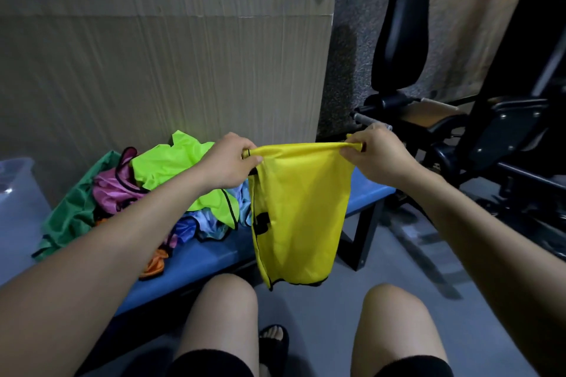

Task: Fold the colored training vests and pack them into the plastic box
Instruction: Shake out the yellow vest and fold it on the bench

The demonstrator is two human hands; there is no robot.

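Note:
A yellow vest (298, 214) with black trim hangs in the air in front of me, doubled lengthwise. My left hand (231, 162) pinches its top left corner and my right hand (375, 156) pinches its top right corner, so the top edge is stretched between them. Its lower end dangles above my knees. Behind my left arm a heap of vests (159, 184) lies on the blue bench (199, 260): neon green, pink, dark green, light blue and orange ones. The clear plastic box (15, 184) stands at the far left edge.
A corrugated cardboard sheet (159, 64) leans against the wall behind the bench. Black gym equipment (496, 131) fills the right side. Grey floor (392, 260) lies beyond the bench end. My bare knees are at the bottom of the view.

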